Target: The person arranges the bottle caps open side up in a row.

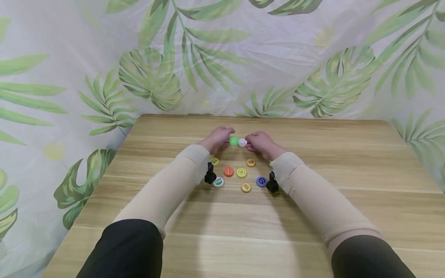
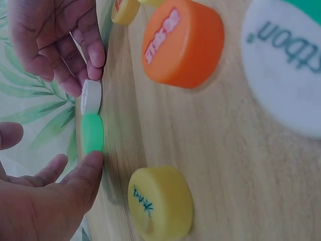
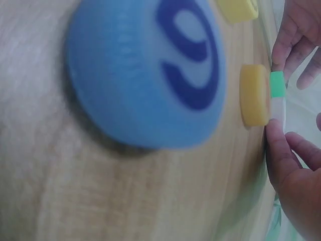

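Note:
A green bottle cap point(image 1: 234, 141) and a white bottle cap point(image 1: 242, 143) sit side by side, touching, toward the far edge of the table. From the left, my left hand point(image 1: 219, 138) reaches the green cap; in the left wrist view a fingertip touches its side. My right hand point(image 1: 262, 143) is at the white cap's right side, and its fingertips touch that cap in the right wrist view. Both hands have fairly straight, slightly bent fingers, with thumbs apart from the caps.
Nearer me on the wooden table point(image 1: 243, 239) lie several caps: orange point(image 1: 228, 172), yellow point(image 1: 241, 172), amber point(image 1: 246, 187), blue point(image 1: 261, 182), and green-and-white point(image 1: 218, 182). Another yellow cap point(image 2: 160, 203) lies near my left wrist. A leaf-patterned cloth point(image 1: 215, 58) hangs behind.

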Motion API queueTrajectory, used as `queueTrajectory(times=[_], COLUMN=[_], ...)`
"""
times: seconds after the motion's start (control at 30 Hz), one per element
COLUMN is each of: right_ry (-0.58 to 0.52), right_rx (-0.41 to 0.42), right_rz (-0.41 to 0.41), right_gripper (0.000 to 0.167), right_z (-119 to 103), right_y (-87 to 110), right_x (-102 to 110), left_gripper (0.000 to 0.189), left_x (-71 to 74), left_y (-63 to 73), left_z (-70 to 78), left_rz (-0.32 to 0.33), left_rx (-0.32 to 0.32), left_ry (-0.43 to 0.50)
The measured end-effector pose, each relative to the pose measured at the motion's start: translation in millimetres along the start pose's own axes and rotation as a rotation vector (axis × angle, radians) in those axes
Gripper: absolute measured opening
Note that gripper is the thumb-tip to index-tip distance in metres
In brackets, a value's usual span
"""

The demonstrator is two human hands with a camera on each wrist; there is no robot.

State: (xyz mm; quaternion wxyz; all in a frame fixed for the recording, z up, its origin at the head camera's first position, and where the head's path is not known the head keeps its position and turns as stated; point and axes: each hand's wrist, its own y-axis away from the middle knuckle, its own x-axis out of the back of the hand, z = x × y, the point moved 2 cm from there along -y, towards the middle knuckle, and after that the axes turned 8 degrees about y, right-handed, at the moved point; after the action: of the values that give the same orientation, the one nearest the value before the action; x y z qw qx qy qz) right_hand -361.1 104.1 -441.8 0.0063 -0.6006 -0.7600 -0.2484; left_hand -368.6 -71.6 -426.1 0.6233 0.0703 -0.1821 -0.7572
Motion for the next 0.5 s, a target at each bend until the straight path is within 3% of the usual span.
queueTrajectory(times=[0.27, 0.5], right_ry=[-0.049, -0.076], right_rx=[-0.005, -0.008], right_rz=[-0.015, -0.025], right_gripper=[0.039, 0.038], right_z=[2, 0], right_y=[1.1, 6.2], right_x=[3, 8], left_gripper=[0.060, 0.058], left_x=[3.2, 33.4], left_y=[5.5, 13.0], left_z=[-0.5, -11.6], left_rz=[0.007, 0.010], left_rx=[0.013, 0.055], left_ry=[-0.003, 0.077])
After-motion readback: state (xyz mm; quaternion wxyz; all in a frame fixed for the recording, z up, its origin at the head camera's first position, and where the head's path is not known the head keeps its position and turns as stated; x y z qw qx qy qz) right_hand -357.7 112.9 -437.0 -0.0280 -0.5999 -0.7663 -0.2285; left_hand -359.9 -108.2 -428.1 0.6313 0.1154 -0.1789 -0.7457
